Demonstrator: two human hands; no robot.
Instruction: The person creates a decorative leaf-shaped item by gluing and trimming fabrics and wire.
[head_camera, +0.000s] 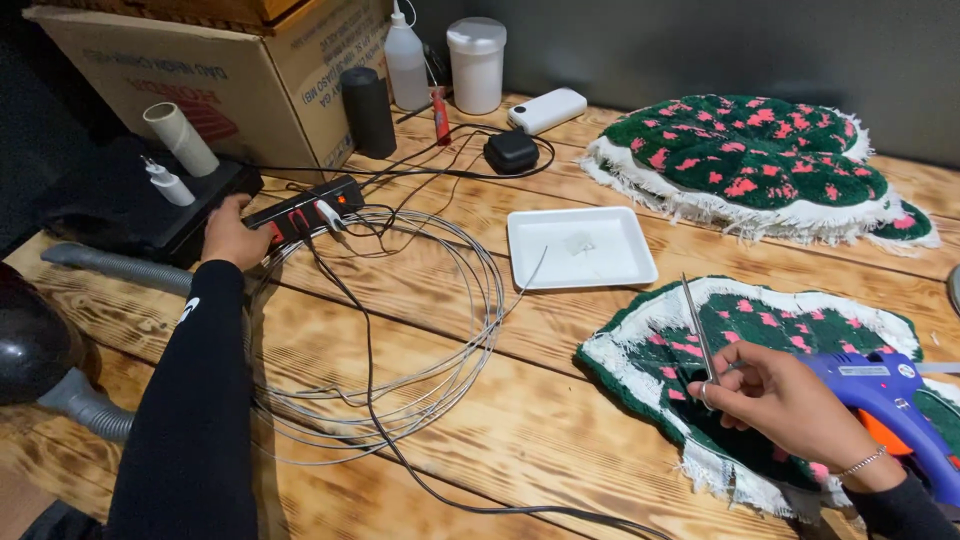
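My left hand (232, 236), in a black sleeve, rests on the near end of a black power strip (305, 205) with red switches and plugs in it. My right hand (795, 405) is shut around a blue hot glue gun (890, 400) and also pinches a thin metal pair of tweezers (697, 325) that points up and away. The hand hovers over a green tufted rug piece (740, 340) with pink spots and a white fringe.
A coil of grey wire (420, 320) and a black cable (372, 380) lie mid-table. Behind them sit a white tray (580, 248), a second green rug (750, 160), a cardboard box (220, 80), bottles, a white jar (476, 62) and a grey hose (110, 265).
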